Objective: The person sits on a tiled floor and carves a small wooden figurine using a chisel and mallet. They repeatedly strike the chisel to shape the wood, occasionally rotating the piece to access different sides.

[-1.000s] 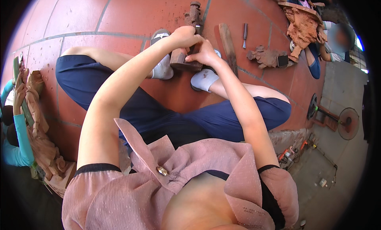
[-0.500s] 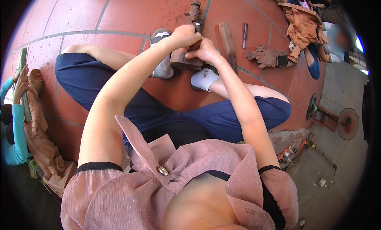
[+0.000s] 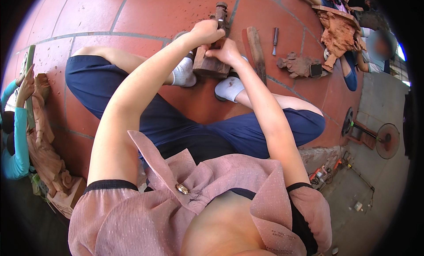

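Observation:
A brown wooden carving (image 3: 210, 67) lies on the floor between my feet. Its squared block end is toward me and its knobbed end points away. My left hand (image 3: 207, 32) is closed at the carving's upper part; a small dark and silvery thing shows by its knuckles, but what the fingers hold is hidden. Just nearer, my right hand (image 3: 227, 52) bends round the carving's right side, thumb reaching left; its grip is hidden too. My left foot in a white sock (image 3: 184, 73) and my right sock (image 3: 229, 88) flank the block.
Right of the carving lie a long wooden stick (image 3: 256, 53), a chisel (image 3: 275, 40), a rough brown carved piece (image 3: 295, 64) and a phone-like dark rectangle (image 3: 316, 70). Other people handle a large carving (image 3: 336, 35) far right and a wooden figure (image 3: 42, 132) at left. A fan (image 3: 388, 141) stands right.
My hands have drawn slightly apart, the left one away from me, so more of the carving shows between them. The whole view has shifted a little.

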